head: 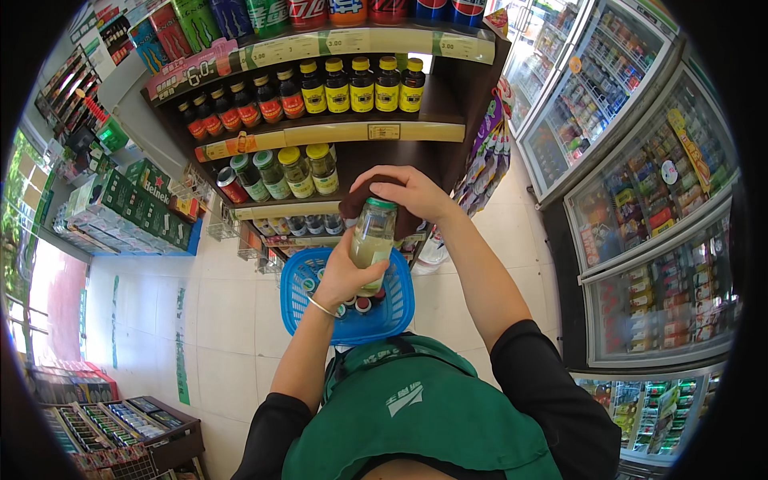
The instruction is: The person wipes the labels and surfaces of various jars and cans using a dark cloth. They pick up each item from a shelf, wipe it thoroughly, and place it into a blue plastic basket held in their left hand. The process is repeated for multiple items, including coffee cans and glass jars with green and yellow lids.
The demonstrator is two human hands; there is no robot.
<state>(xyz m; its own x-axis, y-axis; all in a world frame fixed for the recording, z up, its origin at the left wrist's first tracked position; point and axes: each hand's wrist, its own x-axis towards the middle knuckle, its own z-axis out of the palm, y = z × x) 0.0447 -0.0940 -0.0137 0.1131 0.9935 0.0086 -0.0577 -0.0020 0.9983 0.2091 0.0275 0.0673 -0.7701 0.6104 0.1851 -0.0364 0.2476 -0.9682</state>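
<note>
My left hand (348, 270) grips a glass bottle (373, 237) with a green lid and pale yellowish contents. It is held upright, tilted a little, over a blue plastic basket (288, 300). A dark brown cloth (354, 204) is bunched in my right hand (408, 189), which rests at the bottle's lid and shoulder. Inside the basket are several small capped bottles (362, 305), partly hidden by my left hand and the bottle. Just beyond, a shelf holds glass bottles with green lids (267, 174) and others with yellow lids (322, 169).
Upper shelves carry yellow-capped dark bottles (362, 87), red-labelled small bottles (246, 105) and drink cans (267, 18). Glass-door fridges (654, 180) line the right. Beer cartons (138, 204) stand at left, a display rack (114, 426) at lower left. Snack bags (489, 150) hang from the shelf's right end.
</note>
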